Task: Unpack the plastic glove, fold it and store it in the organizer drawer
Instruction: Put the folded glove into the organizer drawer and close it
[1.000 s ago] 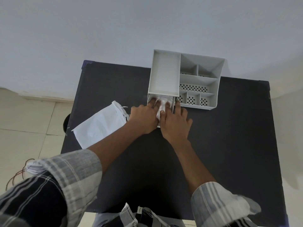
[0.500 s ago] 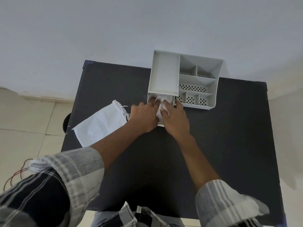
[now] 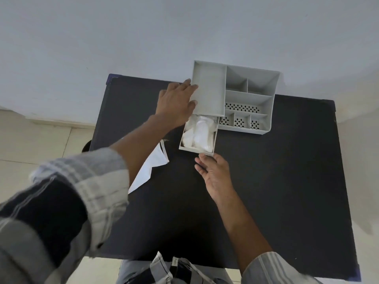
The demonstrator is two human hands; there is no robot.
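On the black worktop [image 3: 276, 181], grey organizer [image 3: 252, 95] with drawer [image 3: 195, 149] pulled out, crumpled plastic glove [image 3: 198, 134] inside. Left hand [image 3: 177, 103] flat, fingers spread against organizer's side. Right hand [image 3: 213, 173] loosely open, fingertips touching drawer front. White packet [image 3: 149, 169] beside.

1. The worktop [image 3: 276, 181] is bare across its right half and near edge, giving open passage there.
2. The grey organizer [image 3: 252, 99] blocks the far centre, close to the wall.
3. Its pulled-out drawer [image 3: 196, 149] juts toward the person, filled by the white glove [image 3: 200, 133].
4. A white packet [image 3: 151, 167] lies left of the drawer, partly under the left forearm.
5. The left hand [image 3: 176, 103] covers the organizer's left side; the right hand [image 3: 215, 175] touches the drawer front.
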